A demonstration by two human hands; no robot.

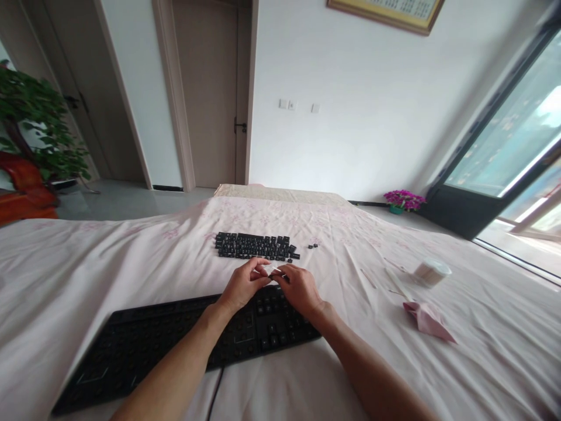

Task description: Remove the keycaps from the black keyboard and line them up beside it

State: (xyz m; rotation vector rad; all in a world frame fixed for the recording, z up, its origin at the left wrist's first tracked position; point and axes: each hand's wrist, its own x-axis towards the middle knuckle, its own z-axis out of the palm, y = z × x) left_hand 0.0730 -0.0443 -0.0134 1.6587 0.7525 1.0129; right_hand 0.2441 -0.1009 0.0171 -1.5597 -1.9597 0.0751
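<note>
I am pinching a small white object (272, 270) between my left hand (242, 285) and right hand (300, 287), hovering over the black plastic keyboard (144, 345) at the bed's (65, 275) near edge.

Lying on the sheet: one black flat plastic keyboard (175, 339), one white round container (432, 272), one crumpled pink cloth (427, 320) (loose keycaps too small for counting)
</note>
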